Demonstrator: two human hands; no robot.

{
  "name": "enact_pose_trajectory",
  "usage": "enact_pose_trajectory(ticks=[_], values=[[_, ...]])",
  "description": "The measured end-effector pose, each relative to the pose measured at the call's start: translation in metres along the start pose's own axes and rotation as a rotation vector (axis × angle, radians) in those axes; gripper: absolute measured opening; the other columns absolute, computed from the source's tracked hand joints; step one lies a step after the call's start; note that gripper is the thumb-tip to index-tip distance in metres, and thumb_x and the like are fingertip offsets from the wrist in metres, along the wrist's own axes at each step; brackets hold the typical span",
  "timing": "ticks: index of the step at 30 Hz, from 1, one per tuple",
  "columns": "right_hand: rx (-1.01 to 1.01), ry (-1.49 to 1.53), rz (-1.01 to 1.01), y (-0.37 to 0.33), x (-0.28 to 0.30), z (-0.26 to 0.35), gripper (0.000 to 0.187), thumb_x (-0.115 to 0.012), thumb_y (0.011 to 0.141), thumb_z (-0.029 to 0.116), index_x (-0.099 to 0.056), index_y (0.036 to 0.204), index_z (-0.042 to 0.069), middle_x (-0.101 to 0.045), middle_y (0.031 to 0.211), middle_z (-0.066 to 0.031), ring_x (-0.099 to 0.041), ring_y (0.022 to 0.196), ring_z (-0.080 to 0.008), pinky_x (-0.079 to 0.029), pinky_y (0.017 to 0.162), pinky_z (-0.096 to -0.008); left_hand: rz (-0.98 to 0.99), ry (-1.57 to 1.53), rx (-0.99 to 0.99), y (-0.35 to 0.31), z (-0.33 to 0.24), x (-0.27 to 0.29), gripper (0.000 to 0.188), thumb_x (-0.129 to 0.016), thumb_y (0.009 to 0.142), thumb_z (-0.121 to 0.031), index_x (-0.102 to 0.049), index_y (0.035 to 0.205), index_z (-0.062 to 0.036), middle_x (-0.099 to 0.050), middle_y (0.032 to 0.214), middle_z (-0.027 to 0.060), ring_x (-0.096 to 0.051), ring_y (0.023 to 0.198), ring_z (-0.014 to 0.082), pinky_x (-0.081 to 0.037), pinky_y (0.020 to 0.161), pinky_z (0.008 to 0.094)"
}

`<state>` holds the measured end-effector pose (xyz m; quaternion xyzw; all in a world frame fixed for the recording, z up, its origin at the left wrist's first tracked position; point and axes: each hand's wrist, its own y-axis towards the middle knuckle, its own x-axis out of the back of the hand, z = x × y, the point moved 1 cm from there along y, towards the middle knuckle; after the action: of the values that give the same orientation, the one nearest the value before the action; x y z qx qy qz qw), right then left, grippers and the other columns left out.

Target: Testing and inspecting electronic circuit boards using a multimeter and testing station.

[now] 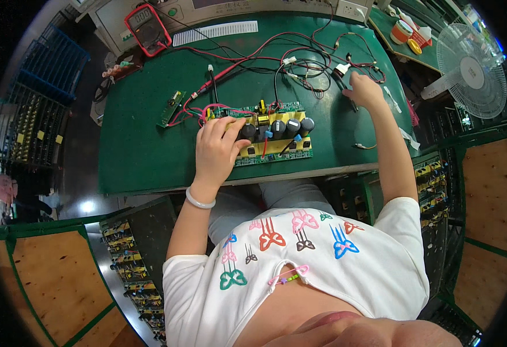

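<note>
A green and yellow circuit board (291,149) with a row of large black capacitors lies near the bench's front edge. My left hand (216,141) is closed over its left end, with thumb and fingers about the parts there. Off to the right, my right hand (366,91) is over the bench, thumb and forefinger apart. Beside those fingertips lie a dark slim tool (353,106) and a white connector (341,70); whether the hand touches either is unclear. Pink wires (191,110) run from the board to a small green circuit board (171,109).
A red multimeter (148,30) stands at the back left, near a white perforated strip (215,33). Tangled red and black leads (305,65) spread behind the board. At the right are a white fan (471,72) and an orange and white cup (401,32). Racks of boards (33,124) stand left.
</note>
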<state>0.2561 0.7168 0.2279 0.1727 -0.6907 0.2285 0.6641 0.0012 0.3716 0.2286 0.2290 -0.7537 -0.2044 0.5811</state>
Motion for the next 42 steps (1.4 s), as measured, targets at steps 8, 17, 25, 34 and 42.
enact_pose_trajectory(ticks=[8,17,25,34,42], values=[[0.123,0.627,0.277,-0.035,0.02,0.003,0.021,-0.068,0.094,0.022,-0.061,0.095,0.002,-0.067,0.089,-0.0094,-0.067,0.079,-0.0199,-0.054,0.066,-0.0346,-0.11,-0.393,-0.102,0.001,-0.047,0.003,0.03,-0.07,0.089,-0.006,-0.067,0.119,-0.0064,-0.066,0.11,0.0099,-0.063,0.092,0.0304,-0.05,0.083,0.0422],[0.242,1.557,0.315,-0.136,0.051,0.053,0.021,-0.061,0.104,0.026,-0.049,0.107,0.009,-0.062,0.089,-0.0033,-0.063,0.072,-0.0107,-0.049,0.05,-0.0234,0.613,-1.604,0.232,0.001,-0.103,-0.034,0.084,-0.073,0.091,-0.008,-0.027,0.161,-0.0077,-0.044,0.158,0.015,-0.051,0.072,0.0077,-0.047,0.072,0.023],[0.186,1.991,-0.063,-0.123,0.012,0.034,0.011,-0.058,0.106,0.019,-0.054,0.112,0.01,-0.066,0.09,-0.0053,-0.066,0.077,-0.0106,-0.046,0.055,-0.0196,0.684,-1.141,0.071,-0.018,-0.076,-0.025,0.024,-0.075,0.088,-0.011,-0.074,0.112,-0.0049,-0.075,0.096,0.0051,-0.059,0.077,0.0124,-0.044,0.062,0.0263],[0.346,2.004,0.096,-0.152,-0.036,0.054,0.019,-0.066,0.098,0.011,-0.053,0.111,0.006,-0.064,0.103,-0.0104,-0.064,0.087,-0.013,-0.056,0.069,-0.0245,0.277,-0.902,0.15,-0.053,-0.049,-0.011,0.025,-0.069,0.084,0.013,-0.075,0.105,-0.0002,-0.071,0.107,0.0136,-0.072,0.091,0.0224,-0.059,0.077,0.031],[0.419,1.863,-0.013,-0.174,-0.066,0.106,0.02,-0.069,0.092,-0.004,-0.056,0.106,0.001,-0.063,0.112,-0.0138,-0.068,0.094,-0.0175,-0.06,0.081,-0.0287,-0.123,-0.701,0.274,-0.052,-0.053,-0.037,0.022,-0.082,0.079,0.005,-0.074,0.099,-0.0014,-0.076,0.1,0.0133,-0.074,0.087,0.0223,-0.059,0.076,0.0295]])
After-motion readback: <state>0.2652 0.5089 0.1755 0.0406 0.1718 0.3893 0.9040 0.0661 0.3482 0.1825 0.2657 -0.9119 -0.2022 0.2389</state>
